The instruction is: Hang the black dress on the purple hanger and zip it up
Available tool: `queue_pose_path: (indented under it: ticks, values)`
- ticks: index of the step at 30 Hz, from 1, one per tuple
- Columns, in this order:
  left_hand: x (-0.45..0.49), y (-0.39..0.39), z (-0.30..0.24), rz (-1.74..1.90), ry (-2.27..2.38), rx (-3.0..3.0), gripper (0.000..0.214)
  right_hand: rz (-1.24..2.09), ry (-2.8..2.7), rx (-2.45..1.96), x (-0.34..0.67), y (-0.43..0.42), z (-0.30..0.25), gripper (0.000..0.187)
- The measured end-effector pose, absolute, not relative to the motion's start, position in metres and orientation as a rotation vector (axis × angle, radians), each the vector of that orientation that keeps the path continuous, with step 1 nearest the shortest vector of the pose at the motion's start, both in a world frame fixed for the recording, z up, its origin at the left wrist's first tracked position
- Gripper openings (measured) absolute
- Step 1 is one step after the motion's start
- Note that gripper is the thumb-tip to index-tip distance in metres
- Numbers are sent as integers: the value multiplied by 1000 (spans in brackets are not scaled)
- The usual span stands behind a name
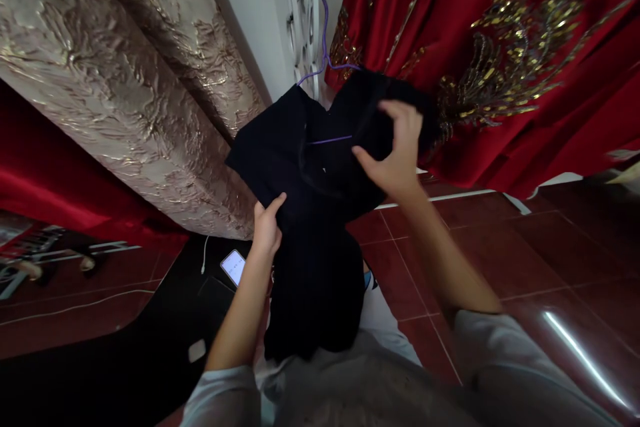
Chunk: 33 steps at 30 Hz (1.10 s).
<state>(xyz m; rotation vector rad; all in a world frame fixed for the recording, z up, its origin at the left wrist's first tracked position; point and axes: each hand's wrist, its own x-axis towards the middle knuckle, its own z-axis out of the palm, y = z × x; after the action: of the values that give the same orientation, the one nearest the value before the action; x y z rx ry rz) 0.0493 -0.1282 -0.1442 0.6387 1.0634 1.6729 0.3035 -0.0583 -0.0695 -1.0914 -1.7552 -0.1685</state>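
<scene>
A black garment (315, 213) hangs on a purple hanger (325, 47) in front of me, its lower part draping down toward my lap. My left hand (267, 227) pinches the garment's left side below the shoulder, fingers closed on the cloth. My right hand (397, 147) is higher, gripping the fabric near the neckline on the right, thumb and fingers curled over it. A strip of the purple hanger bar (330, 141) shows inside the neck opening.
A red gown with gold embroidery (500, 47) hangs at right. Cream brocade drapes (125, 80) hang at left. A lit phone (234, 266) lies on a black surface (150, 340) below. The floor has dark red tiles (500, 247); a white cable (75, 307) runs at left.
</scene>
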Motion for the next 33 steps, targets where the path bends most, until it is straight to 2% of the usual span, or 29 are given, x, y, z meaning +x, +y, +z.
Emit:
queue_pose_path:
  ticks: [2,4,6,9,12,14,16,19,22,25,33]
  values:
    - [57,-139,-144,1692,1074,576,35,73,-1493,-1127,267,-67,-112,45]
    - [63,-149,-147,1690,1081,560,32,393,-1371,-1182,235,-79,-155,33]
    - [66,-156,-154,1740,1106,617,30,742,-1208,-1260,215,-93,-190,26]
    - [68,-162,-166,1913,1180,776,37,998,-1040,-1309,209,-116,-215,23]
    - [72,-164,-174,2028,1302,956,53,1151,-1105,-1313,218,-129,-213,17]
    - [76,-164,-176,2070,1438,1085,58,1242,-1160,-1302,223,-132,-204,20]
    - [81,-165,-177,1982,1504,1285,42,1289,-1193,-1282,223,-135,-195,26]
    - [88,-166,-179,1609,1279,1464,15,1307,-1218,-1205,220,-140,-185,31]
    - [97,-165,-184,1516,1112,1373,18,1300,-1216,-1109,219,-145,-178,39]
    - [105,-162,-190,1537,1111,1344,10,1365,-1169,-1056,222,-147,-172,44]
    - [111,-154,-205,1665,1266,1381,11,1540,-923,-973,217,-139,-163,24]
